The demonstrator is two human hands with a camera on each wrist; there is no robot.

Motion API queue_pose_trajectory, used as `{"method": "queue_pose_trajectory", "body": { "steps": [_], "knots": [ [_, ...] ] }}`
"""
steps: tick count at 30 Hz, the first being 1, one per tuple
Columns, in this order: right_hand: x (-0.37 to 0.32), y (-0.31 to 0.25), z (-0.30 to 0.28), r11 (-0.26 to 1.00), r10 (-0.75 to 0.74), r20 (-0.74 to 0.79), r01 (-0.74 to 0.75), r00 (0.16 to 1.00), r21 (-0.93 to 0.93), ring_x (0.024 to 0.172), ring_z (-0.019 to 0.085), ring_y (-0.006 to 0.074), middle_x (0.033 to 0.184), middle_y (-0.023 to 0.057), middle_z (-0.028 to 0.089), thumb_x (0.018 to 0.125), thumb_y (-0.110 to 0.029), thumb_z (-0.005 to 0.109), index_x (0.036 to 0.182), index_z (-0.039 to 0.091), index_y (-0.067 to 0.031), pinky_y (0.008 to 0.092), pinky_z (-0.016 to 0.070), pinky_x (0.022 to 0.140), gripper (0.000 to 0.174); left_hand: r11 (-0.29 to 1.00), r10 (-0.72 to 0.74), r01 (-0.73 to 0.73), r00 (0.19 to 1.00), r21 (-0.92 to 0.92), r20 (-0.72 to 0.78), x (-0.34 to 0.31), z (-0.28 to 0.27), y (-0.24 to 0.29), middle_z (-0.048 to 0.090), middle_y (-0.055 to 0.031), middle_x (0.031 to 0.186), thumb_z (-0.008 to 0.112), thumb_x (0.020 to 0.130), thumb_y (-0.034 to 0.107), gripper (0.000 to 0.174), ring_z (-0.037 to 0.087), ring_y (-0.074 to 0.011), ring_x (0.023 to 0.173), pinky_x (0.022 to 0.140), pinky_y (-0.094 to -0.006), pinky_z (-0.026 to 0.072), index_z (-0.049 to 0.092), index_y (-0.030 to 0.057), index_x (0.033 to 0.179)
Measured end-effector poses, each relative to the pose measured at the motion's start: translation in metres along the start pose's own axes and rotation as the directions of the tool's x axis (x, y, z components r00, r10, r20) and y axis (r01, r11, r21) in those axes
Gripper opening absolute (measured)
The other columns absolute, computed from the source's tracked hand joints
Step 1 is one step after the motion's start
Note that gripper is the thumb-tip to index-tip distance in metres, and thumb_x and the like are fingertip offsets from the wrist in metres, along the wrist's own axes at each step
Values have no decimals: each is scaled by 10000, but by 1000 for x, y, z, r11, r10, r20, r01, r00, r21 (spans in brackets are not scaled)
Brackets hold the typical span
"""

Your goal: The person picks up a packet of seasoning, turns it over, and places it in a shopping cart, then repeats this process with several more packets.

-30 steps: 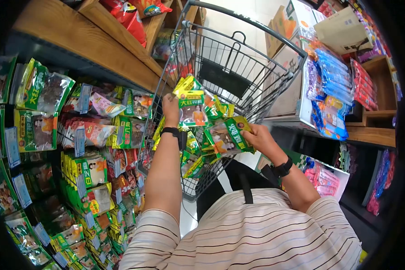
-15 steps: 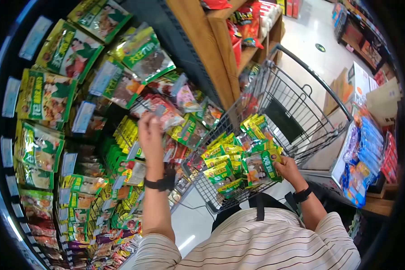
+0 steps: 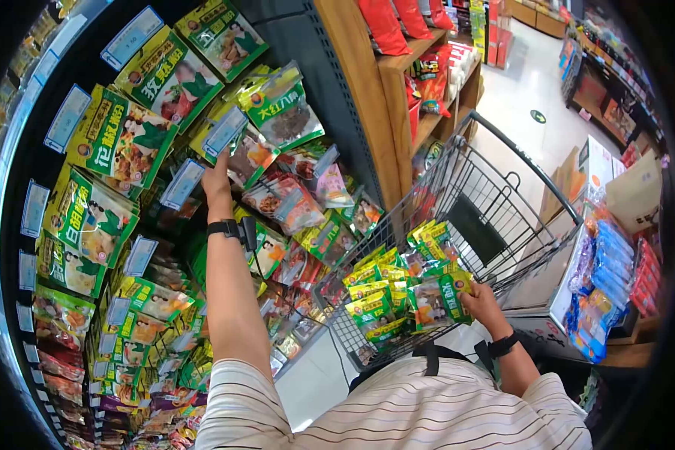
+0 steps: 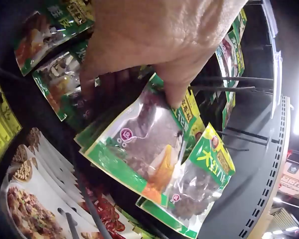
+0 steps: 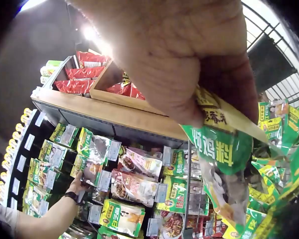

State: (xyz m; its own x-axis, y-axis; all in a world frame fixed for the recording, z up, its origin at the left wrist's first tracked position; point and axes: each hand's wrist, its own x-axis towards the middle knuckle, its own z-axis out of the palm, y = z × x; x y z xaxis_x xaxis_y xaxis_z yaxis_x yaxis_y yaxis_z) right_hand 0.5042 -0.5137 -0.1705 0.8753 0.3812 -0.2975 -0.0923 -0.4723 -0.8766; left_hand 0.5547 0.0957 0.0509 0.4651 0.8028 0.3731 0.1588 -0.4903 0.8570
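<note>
At ten o'clock your left hand [image 3: 216, 174] reaches up to the peg rack. It pinches the top of a clear-window spice packet [image 4: 139, 149], the end that hangs from the peg. The neighbour packet [image 4: 204, 174] reads 大红. At four o'clock your right hand [image 3: 481, 300] clasps a green packet [image 5: 222, 154] marked 炖鸡料, propped on the pile in the cart [image 3: 529, 165].

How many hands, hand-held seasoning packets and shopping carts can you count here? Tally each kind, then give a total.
Hands: 2 (left hand, right hand)
Held packets: 2 (clear-window packet in the left hand, green packet in the right hand)
Shopping cart: 1
Total: 5
</note>
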Motion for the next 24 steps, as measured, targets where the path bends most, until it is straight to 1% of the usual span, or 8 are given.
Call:
{"method": "queue_pose_trajectory", "body": {
  "steps": [3, 6, 10, 12, 14, 17, 20, 24],
  "knots": [
    [-6, 0, 2, 999, 0, -43, -2, 999, -52, 587, 546, 110, 646, 65, 594, 869, -182, 645, 932, 648, 27, 332, 458, 555, 218, 985, 60, -56, 998, -162, 16, -3, 2, 8, 574, -234, 1305, 746, 810, 425, 765, 552, -291, 1174, 1021, -371, 388, 536, -146, 1274],
    [-10, -1, 4, 997, 13, -60, -18, 998, -72, 587, 540, 115, 642, 75, 583, 864, -187, 654, 916, 645, 31, 335, 457, 558, 224, 957, -123, 158, 980, -242, 154, -9, -8, 21, 441, -193, 1472, 777, 778, 481, 1114, 401, -277, 1353, 1107, -393, 291, 183, -82, 1534],
    [-8, 7, 13, 1000, -8, -48, 8, 999, -14, 582, 529, 119, 628, 83, 567, 862, -200, 661, 884, 634, 33, 336, 451, 554, 235, 957, -175, 208, 970, -202, 167, -5, -10, 19, 372, -204, 1528, 756, 792, 509, 1174, 346, -284, 1407, 1118, -413, 275, 65, -52, 1557],
    [-5, 12, 19, 1000, -20, -46, 20, 999, -6, 578, 525, 119, 620, 83, 558, 863, -209, 661, 872, 630, 30, 338, 446, 550, 241, 954, -188, 225, 965, -199, 185, 0, -11, 14, 364, -201, 1533, 742, 804, 518, 1158, 350, -292, 1405, 1117, -414, 277, 70, -47, 1559],
    [-4, 16, 23, 1000, -23, -48, 22, 999, -18, 574, 523, 120, 614, 83, 550, 864, -218, 660, 862, 627, 25, 342, 442, 545, 245, 968, -112, 142, 982, -208, 150, 9, -10, 4, 386, -201, 1516, 718, 838, 491, 1075, 375, -289, 1380, 1104, -405, 292, 124, -42, 1557],
    [-8, 12, 23, 998, -19, -32, 17, 999, -54, 564, 511, 120, 608, 85, 545, 866, -232, 659, 862, 628, 18, 344, 435, 541, 252, 981, 15, 9, 993, -196, 121, 14, -6, 3, 451, -190, 1448, 680, 888, 433, 860, 436, -275, 1302, 1068, -390, 328, 292, -32, 1499],
    [-11, 14, 25, 1000, -24, -40, 24, 999, 2, 561, 508, 116, 603, 79, 537, 870, -215, 655, 858, 625, 24, 343, 434, 538, 241, 980, 31, -26, 999, -196, 21, 36, 3, -22, 519, -165, 1351, 653, 920, 381, 624, 489, -255, 1202, 1021, -377, 365, 458, -14, 1361],
    [-10, 26, 26, 998, -47, -59, 50, 997, 50, 565, 513, 108, 597, 69, 529, 876, -188, 648, 853, 626, 34, 344, 436, 534, 224, 977, -37, 31, 999, -212, -24, 41, 3, -21, 514, -223, 1411, 577, 964, 445, 660, 511, -307, 1252, 1068, -378, 360, 500, -94, 1337]
  ]
}}
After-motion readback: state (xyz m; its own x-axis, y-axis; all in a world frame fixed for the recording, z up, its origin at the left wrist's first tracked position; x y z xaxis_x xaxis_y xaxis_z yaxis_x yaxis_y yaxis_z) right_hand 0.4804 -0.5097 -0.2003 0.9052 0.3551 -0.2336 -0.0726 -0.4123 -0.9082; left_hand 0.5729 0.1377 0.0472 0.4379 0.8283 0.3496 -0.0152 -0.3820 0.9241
